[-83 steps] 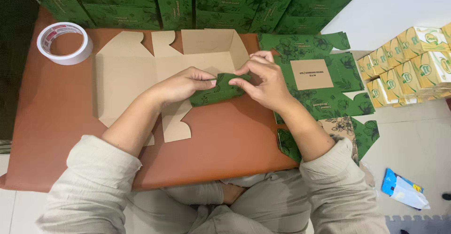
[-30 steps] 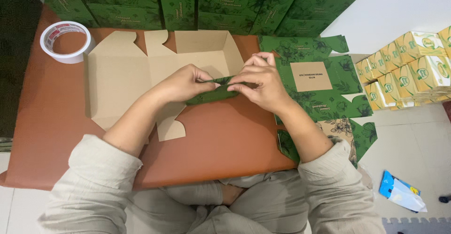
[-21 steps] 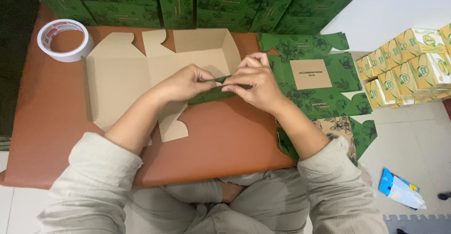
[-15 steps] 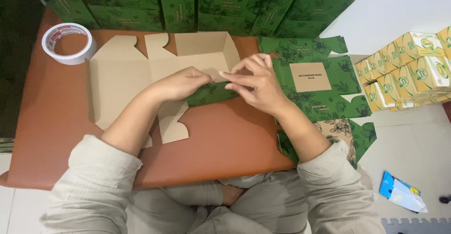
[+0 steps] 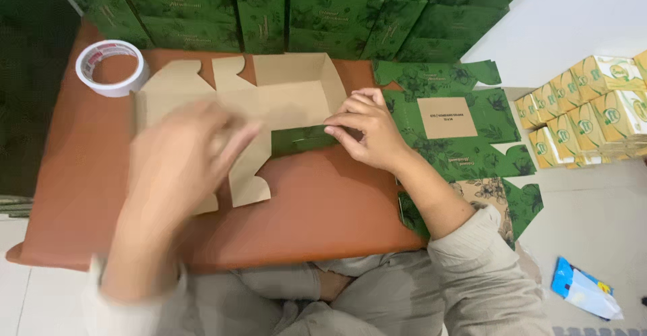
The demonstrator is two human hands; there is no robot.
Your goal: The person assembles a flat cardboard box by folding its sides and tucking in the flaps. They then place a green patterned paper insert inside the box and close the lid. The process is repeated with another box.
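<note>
A: Item one, far left of the desk (image 5: 74, 194): roll of white tape (image 5: 111, 68), lying flat, untouched, where it lay a moment ago.

B: Item two: our left hand (image 5: 178, 150). Half a second ago it pinched the green flap together with the right. Now it is off the box and blurred in mid-air above the left cardboard panels, fingers spread wide, holding nothing.

A: Item three: the flat carton (image 5: 269, 103), brown inside facing up, lying at the middle of the desk with its back wall raised. Its green flap (image 5: 303, 138) is folded over at the front edge.

B: Item four: our right hand (image 5: 367, 130), fingertips pressing on the right end of that flap, curled narrow, keeping it down alone.

A: We judge the fold as made; one hand suffices to hold it, and the left is freed.

B: Item five, right of the desk: green printed flat blanks (image 5: 465, 124), stacked, one with a brown label panel. Behind: a row of finished green boxes (image 5: 269, 6). Far right, on the floor: yellow-and-white small cartons (image 5: 593, 107).
</note>
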